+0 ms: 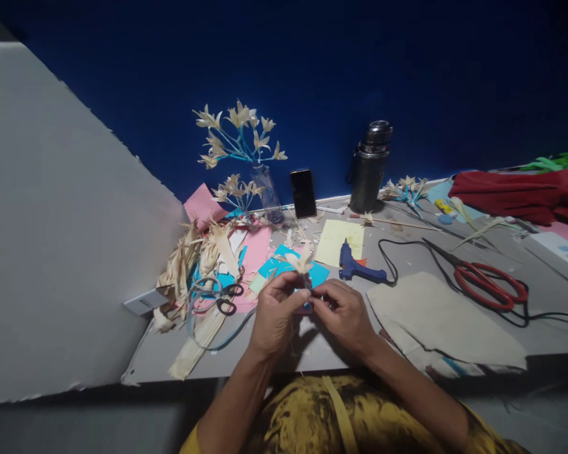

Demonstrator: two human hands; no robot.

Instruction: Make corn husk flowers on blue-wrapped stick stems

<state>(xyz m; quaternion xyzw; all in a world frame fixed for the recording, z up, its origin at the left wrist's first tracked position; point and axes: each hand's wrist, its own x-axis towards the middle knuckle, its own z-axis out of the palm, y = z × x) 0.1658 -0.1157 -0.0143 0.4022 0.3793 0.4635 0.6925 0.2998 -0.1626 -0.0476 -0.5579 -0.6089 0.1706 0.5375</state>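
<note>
Between my two hands stands a cream flower (301,261) with pointed petals, apparently made of dried husk. My left hand (278,310) is closed around the base of the flower, thumb against its short stem. My right hand (344,313) is pinched at the same stem, just below the petals; the fingers hide most of it. Blue paper sheets (318,275) lie on the table behind the flower. A blue glue gun (360,268) rests beyond my right hand, and small black-handled scissors (228,300) lie left of my left hand.
Dried husks (182,265) pile up at the left by the white wall (76,239). A glass vase (267,192) of husk flowers, a phone (303,193) and a steel flask (370,170) stand at the back. Red-handled shears (490,285), a black cord and red cloth (515,194) lie right.
</note>
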